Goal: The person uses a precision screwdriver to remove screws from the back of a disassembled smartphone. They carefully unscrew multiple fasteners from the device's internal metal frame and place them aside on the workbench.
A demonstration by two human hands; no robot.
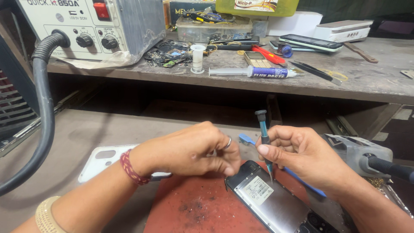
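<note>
1. Right hand [302,151] was closed around a screwdriver [264,138], thumb and fingers pinched on the teal shaft. Tool stood near upright, black cap on top, tip down on the phone.
2. Phone [267,200] lay just below both hands, back cover off, a white label showing on its dark body. It sat skewed on a red mat [194,207], top end up toward the left hand.
3. Left hand [194,149] was curled, fingertips bunched and pressed down at the phone's top corner. Whether they pinched anything small could not be told. A ring sat on one finger, a red thread band at the wrist, a pale bangle further up the forearm.
4. White cover [103,159] lay flat behind the left wrist, partly hidden by it, camera cut-outs visible.
5. Blue brush [248,139] poked out between the two hands; its handle ran on under the right hand.
6. Grey tool [358,151] with a black cable rested just past the right hand.
7. Shelf [371,82] ran well above both hands. On it, above the right hand: a syringe [254,72] lying sideways, a keypad handset, tweezers, two phones.
8. Hot-air station [86,30] stood on the shelf above the left hand; its ribbed hose [43,112] dropped down left of the left arm.
</note>
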